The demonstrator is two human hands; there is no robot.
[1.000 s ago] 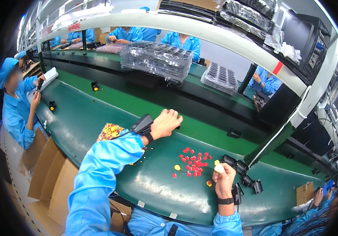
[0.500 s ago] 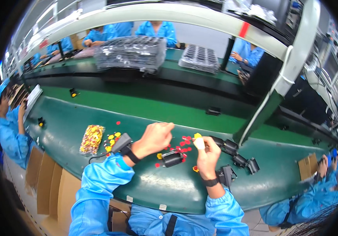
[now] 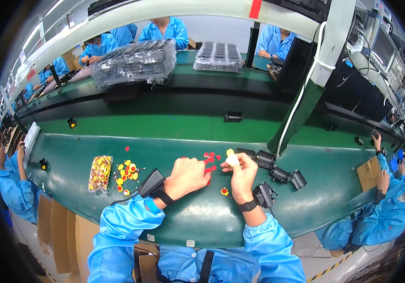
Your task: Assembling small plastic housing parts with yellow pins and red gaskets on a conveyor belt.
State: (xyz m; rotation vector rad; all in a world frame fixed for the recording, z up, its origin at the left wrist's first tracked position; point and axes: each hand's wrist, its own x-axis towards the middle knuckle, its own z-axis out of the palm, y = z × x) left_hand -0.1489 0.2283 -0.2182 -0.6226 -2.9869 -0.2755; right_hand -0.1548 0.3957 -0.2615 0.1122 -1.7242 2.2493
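My right hand (image 3: 242, 177) pinches a small yellow plastic piece (image 3: 230, 152) between thumb and fingertips. White covers that thumb's end, perhaps a finger cot. My left hand (image 3: 188, 178) is low over the table with its fingers curled, beside several small red discs (image 3: 210, 158). Whatever lies under or inside the left fingers is hidden. Below the right hand rests a yellow piece with a red centre (image 3: 224, 191). Several black cylindrical parts (image 3: 279, 175) stand in a row just right of the right hand.
At left lie a clear bag of yellow and red pieces (image 3: 100, 174) and a loose pile of them (image 3: 127, 172). A black part (image 3: 233, 116) sits on the green strip beyond. A green-white post (image 3: 301, 106) rises at right. Co-workers in blue sit on both sides.
My left hand has come down and nearer, covering the spot where a black cylindrical part showed before. The right hand keeps its yellow piece. The whole view has shifted a little.
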